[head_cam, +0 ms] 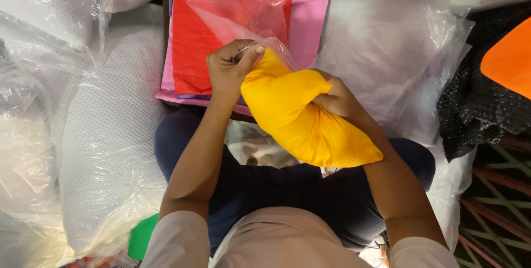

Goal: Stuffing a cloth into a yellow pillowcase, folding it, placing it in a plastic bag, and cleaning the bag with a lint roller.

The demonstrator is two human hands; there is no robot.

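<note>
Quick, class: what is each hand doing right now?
Left hand: closed, pinching the clear plastic bag edge.
Right hand: closed, gripping the yellow cloth.

I see a bright yellow cloth [301, 116] nearest me, a red fabric piece [193, 41] on pink fabric [307, 11] beyond, white dotted bags [105, 135] left, black bubble wrap [484, 102] and an orange piece [511, 58] right.

plastic bags [105, 135] crowding both sides, red cloth [199, 47] ahead, lap open
</note>
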